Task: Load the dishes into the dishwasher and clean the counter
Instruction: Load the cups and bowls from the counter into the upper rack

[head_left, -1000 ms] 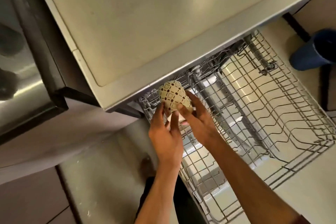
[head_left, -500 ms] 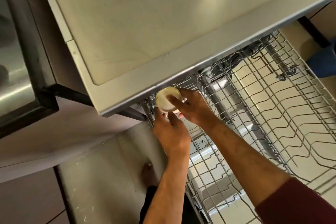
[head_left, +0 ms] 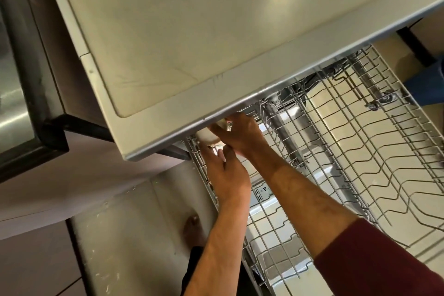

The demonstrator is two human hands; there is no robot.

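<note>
Head view
Right hand: the right hand (head_left: 242, 136) is reaching forward from a dark red sleeve (head_left: 384, 262), its grip curling over the top of a pale cup (head_left: 207, 136).
Left hand: the left hand (head_left: 227, 175) is coming up just below that grip, thumb and fingers pinching the cup's near side.
Cup: smooth, rounded and cream-coloured, it is sitting between both grips at the far left corner of the rack (head_left: 336, 163), half hidden under the bench (head_left: 192, 31) edge.
Rack: thin grey wire in a grid with zigzag rows, spreading right of the grips.
Bench: flat, pale, scuffed, with a metal rim directly above the grips.
Change: the cup is lying deeper under the bench rim than half a second ago, and both hands are reaching further in.
</note>
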